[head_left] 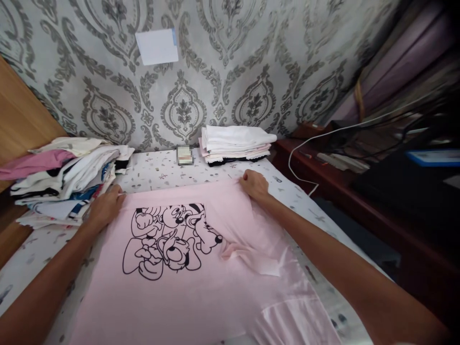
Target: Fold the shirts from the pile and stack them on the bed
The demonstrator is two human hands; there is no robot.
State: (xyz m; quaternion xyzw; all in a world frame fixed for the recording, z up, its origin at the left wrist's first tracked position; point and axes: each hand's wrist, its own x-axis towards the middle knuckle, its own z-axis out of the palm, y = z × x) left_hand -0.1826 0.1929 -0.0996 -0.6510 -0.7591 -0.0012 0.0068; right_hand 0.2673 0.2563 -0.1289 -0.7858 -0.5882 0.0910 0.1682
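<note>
A pink T-shirt with a black cartoon line print lies spread over the patterned sheet, its far edge running between my two hands. At that edge's left end, my left hand is closed on the fabric. My right hand pinches the far right corner, the fingers curled in around the cloth. On the shirt's right side a part is folded over, with a sleeve-like flap lying bunched. The folded part covers some of the print.
A pile of folded clothes stands at the left, close to my left hand. Against the wallpapered wall sit a neat stack of folded clothes and a small box. A white cable hangs over the dark red furniture at the right.
</note>
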